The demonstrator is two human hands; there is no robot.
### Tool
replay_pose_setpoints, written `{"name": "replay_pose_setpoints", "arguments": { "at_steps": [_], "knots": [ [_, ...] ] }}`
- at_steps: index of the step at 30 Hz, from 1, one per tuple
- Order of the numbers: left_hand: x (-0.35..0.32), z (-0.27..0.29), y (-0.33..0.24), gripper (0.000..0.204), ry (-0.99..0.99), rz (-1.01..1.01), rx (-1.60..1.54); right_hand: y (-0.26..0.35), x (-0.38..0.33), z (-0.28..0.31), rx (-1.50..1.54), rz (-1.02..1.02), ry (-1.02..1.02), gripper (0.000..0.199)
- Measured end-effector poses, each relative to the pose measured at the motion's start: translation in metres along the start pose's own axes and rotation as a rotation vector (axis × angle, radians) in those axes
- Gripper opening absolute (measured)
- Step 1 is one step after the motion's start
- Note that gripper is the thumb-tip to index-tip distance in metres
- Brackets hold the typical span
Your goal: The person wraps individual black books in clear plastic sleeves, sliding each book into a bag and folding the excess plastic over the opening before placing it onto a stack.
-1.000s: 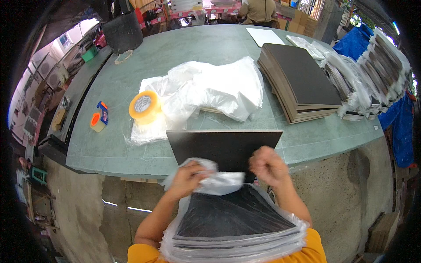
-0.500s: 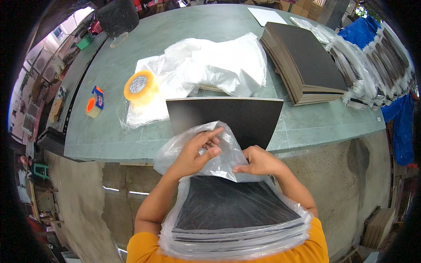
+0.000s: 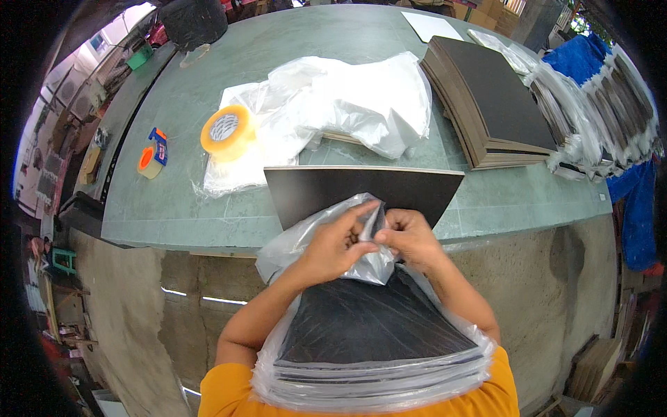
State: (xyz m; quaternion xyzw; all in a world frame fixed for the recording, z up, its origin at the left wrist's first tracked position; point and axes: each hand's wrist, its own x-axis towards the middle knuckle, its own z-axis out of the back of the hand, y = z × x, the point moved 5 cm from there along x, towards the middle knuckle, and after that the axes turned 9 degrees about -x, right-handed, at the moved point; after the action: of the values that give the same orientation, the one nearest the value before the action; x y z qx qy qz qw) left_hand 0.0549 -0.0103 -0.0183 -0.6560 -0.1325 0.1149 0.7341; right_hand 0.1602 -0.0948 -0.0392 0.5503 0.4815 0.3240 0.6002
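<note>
A clear plastic bag hangs bunched between my two hands, in front of a black board that leans upright near the table's front edge. My left hand lies on the bag with fingers curled and the index finger along its raised edge, gripping the film. With thumb and fingertips, my right hand pinches the bag's edge close beside the left fingers. Below my hands, against my body, rests a stack of black boards in clear plastic. The bag covers the lower part of the upright board.
On the green table lie crumpled plastic bags, a yellow tape roll and a tape dispenser. To the right stand a pile of black boards and wrapped boards. A white sheet lies far back.
My right hand has moved up to the left fingers and now pinches the bag's edge there. The left hand has shifted right with the film. The upright board's top edge sits slightly lower.
</note>
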Motion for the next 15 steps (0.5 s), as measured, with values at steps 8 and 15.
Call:
{"name": "replay_pose_setpoints", "arguments": {
  "at_steps": [8,15],
  "knots": [
    [-0.007,0.009,-0.013,0.024,-0.056,-0.336,0.188,-0.002,-0.002,0.007,0.432,0.065,0.071,0.01],
    [-0.214,0.232,0.153,0.023,-0.968,0.279,-0.08,0.0,-0.087,0.132,0.864,0.133,-0.664,0.012]
  ]
}}
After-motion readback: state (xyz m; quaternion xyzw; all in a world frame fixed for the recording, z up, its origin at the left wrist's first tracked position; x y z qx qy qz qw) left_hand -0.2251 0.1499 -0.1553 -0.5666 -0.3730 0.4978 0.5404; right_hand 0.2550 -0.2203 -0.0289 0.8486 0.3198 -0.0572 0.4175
